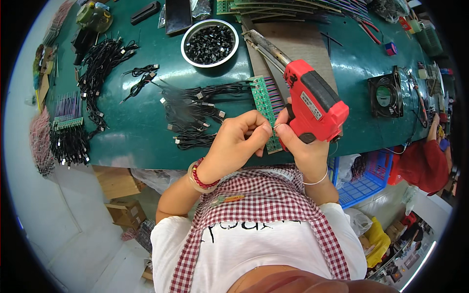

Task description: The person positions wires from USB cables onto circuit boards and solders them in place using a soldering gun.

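My right hand (307, 152) is closed around the handle of a red soldering gun (312, 100), whose metal tip points to the far left. Its thumb and finger also meet at a thin pale wire (276, 126). Directly left of it, my left hand (239, 136) pinches that wire between thumb and forefinger. Beneath both hands lies a green strip of small circuit boards (262, 97), with purple and dark wires along its right side. Black USB cables (190, 110) run leftward from the strip. My fingers hide part of the strip's near end.
A white-rimmed bowl (183, 52) of small black parts stands at the far middle. More black cables (95, 73) and a finished-looking board bundle (68, 124) lie left. A small fan (385, 95) stands right. A blue crate (361, 183) sits below the table's edge; a person's red sleeve (425, 166) shows beyond.
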The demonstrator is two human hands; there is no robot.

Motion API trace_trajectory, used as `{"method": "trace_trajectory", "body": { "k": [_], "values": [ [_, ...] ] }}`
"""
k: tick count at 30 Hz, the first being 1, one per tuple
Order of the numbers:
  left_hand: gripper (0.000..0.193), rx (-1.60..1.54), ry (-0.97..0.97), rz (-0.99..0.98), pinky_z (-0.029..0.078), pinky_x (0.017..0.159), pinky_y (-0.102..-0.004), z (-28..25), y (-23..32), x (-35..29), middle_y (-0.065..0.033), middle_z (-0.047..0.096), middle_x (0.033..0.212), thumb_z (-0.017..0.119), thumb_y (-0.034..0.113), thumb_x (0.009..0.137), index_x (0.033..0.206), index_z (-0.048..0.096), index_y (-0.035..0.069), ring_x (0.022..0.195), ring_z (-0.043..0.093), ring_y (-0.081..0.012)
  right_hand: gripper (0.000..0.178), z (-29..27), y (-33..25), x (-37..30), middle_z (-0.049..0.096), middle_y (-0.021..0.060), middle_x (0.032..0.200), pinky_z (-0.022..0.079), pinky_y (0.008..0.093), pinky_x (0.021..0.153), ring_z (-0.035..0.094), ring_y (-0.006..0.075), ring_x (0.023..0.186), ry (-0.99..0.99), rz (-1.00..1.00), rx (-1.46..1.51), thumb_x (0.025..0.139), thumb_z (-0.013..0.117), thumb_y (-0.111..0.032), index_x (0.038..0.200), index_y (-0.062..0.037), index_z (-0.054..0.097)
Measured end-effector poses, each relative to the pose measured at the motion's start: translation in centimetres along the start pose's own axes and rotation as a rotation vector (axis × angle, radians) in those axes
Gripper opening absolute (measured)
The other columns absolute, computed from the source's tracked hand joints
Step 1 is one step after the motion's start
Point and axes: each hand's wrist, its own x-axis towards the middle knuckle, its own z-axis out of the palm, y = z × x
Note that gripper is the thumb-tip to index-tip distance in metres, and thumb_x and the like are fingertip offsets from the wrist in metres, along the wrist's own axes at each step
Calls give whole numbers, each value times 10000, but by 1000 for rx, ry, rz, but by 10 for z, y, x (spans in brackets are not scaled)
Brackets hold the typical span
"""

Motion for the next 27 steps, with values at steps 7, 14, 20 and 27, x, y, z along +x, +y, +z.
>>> {"method": "trace_trajectory", "body": {
  "k": [7,14,20,27],
  "values": [
    [72,462,208,371,394,493,-197,9,0,-7,-36,571,681,615,10,806,830,551,-13,570,534,-57,123,2,-4,-2,572,0,829,431,219,598,529,62,714,1,46,21,828,624,-7,940,-15,574],
    [73,535,300,485,384,476,-201,10,-6,-3,-54,573,673,648,-13,763,791,581,-3,556,531,-67,128,1,4,-9,591,17,829,453,228,606,548,71,701,39,98,-11,814,619,5,939,-8,592],
    [89,664,284,574,420,466,-232,7,-4,1,-53,564,731,666,-18,732,786,598,4,565,543,-109,146,-3,2,-4,607,25,852,470,240,657,572,88,736,84,61,52,810,625,3,954,-6,597],
    [142,838,305,696,445,464,-262,11,-5,0,-56,567,749,693,-31,694,796,608,20,563,559,-154,119,-4,1,-7,616,2,825,461,236,663,573,83,729,91,161,-33,810,652,-40,919,-10,615]
  ]
}}
